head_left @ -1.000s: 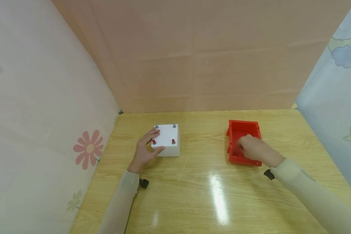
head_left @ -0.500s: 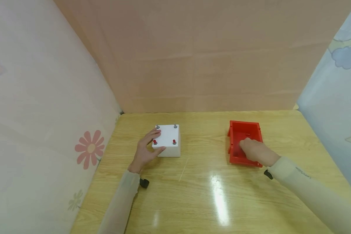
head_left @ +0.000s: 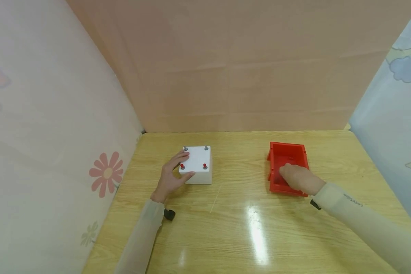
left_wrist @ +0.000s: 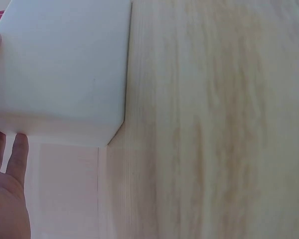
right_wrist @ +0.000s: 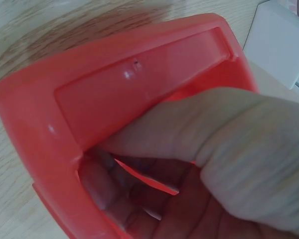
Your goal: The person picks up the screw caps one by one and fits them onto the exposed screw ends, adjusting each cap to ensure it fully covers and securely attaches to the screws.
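A white block (head_left: pixel 196 161) stands on the table, with upright metal bolts at its top corners. The two near bolts carry red caps (head_left: pixel 204 166); the two far bolts (head_left: pixel 206 147) show bare metal. My left hand (head_left: pixel 169 177) holds the block from its left side, thumb at the near face and fingers over the top edge. To the right, my right hand (head_left: pixel 299 178) reaches down into a red plastic bin (head_left: pixel 289 147). In the right wrist view its fingers (right_wrist: pixel 144 199) curl inside the bin. The fingertips are hidden, so I cannot tell whether they pinch anything.
The wooden table (head_left: pixel 226 228) ends at a tan backdrop (head_left: pixel 226 95). Printed cloth walls (head_left: pixel 54 171) stand at both sides. A small red piece (head_left: pixel 290 157) lies in the bin, beyond the right hand.
My right hand has shifted slightly lower within the bin, uncovering the small red piece behind it. The left hand stays on the block. The whole head view has drifted slightly.
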The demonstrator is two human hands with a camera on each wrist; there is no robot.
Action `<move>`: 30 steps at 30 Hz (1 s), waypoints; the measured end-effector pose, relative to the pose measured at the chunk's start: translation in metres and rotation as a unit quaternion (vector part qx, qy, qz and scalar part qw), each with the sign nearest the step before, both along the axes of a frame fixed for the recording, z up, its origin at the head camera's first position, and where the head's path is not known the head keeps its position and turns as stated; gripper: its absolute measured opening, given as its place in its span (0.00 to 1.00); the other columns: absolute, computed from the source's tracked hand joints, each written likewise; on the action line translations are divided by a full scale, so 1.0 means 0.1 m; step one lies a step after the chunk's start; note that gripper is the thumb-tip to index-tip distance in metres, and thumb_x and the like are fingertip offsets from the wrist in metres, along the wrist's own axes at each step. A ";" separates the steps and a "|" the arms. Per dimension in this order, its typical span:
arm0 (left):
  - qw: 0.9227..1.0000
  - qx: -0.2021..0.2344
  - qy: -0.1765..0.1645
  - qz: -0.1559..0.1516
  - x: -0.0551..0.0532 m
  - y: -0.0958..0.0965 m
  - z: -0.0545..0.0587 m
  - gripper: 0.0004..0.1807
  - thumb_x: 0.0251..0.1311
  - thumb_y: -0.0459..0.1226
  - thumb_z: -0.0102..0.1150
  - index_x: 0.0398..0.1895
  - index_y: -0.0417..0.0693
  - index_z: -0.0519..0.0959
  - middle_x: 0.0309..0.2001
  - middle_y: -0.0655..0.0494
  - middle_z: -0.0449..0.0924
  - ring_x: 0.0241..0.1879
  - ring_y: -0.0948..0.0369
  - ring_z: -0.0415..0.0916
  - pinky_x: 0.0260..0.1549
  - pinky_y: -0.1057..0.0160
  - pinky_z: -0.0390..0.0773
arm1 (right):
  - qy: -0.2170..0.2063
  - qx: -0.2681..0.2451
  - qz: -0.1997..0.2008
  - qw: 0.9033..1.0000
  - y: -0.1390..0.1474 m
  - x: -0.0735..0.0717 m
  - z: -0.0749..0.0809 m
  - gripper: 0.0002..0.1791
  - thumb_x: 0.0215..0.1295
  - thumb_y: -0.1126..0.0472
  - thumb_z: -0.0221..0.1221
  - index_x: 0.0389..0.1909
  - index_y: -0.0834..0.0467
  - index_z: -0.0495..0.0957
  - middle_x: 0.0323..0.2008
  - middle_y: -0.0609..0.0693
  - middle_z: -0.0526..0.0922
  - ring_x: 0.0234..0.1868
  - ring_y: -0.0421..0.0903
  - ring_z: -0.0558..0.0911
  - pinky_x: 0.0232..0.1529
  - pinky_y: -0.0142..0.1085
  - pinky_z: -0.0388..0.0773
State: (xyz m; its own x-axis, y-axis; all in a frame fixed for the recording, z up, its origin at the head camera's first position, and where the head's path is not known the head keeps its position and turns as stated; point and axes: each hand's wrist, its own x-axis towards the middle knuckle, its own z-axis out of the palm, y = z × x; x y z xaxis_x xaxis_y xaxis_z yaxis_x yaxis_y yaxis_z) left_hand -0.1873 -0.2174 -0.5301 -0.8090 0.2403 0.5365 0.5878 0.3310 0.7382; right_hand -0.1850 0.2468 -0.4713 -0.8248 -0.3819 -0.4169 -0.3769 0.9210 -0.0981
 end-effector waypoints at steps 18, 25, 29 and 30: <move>1.000 -0.007 -0.012 -0.007 -0.09 -0.08 -0.11 0.34 0.54 0.27 0.81 0.66 0.41 0.81 0.73 0.44 0.76 0.80 0.45 0.64 0.74 0.68 0.70 | 0.049 0.025 0.047 0.997 0.03 -0.06 -0.08 0.14 0.62 0.71 0.73 0.32 0.58 0.74 0.28 0.52 0.74 0.29 0.48 0.73 0.32 0.38 0.85; 1.000 -0.005 -0.008 -0.006 -0.09 -0.08 -0.14 0.34 0.53 0.26 0.81 0.66 0.40 0.82 0.72 0.44 0.77 0.80 0.45 0.64 0.73 0.69 0.70 | 0.024 0.019 0.026 0.999 0.03 -0.06 -0.07 0.16 0.60 0.69 0.75 0.34 0.58 0.75 0.29 0.51 0.76 0.31 0.49 0.75 0.36 0.40 0.87; 1.000 -0.006 0.001 0.003 -0.08 -0.05 -0.12 0.35 0.50 0.22 0.81 0.64 0.34 0.81 0.71 0.38 0.77 0.78 0.40 0.65 0.72 0.73 0.69 | 0.019 0.015 0.023 0.999 0.03 -0.06 -0.04 0.16 0.59 0.69 0.76 0.35 0.58 0.75 0.30 0.51 0.75 0.31 0.48 0.75 0.36 0.39 0.87; 1.000 -0.005 0.000 0.004 -0.06 -0.04 -0.10 0.34 0.50 0.21 0.80 0.64 0.33 0.81 0.71 0.37 0.77 0.78 0.39 0.65 0.72 0.73 0.69 | 0.019 0.013 0.023 0.999 0.03 -0.06 -0.04 0.16 0.59 0.69 0.76 0.35 0.58 0.75 0.30 0.51 0.75 0.31 0.48 0.75 0.36 0.39 0.86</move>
State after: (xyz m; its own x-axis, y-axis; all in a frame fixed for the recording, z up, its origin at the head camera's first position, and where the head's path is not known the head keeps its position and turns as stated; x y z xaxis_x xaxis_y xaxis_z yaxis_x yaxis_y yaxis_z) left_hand -0.1938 -0.2211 -0.5405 -0.8108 0.2390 0.5343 0.5853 0.3422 0.7351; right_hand -0.1912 0.2495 -0.4749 -0.8226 -0.4086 -0.3955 -0.4214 0.9050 -0.0586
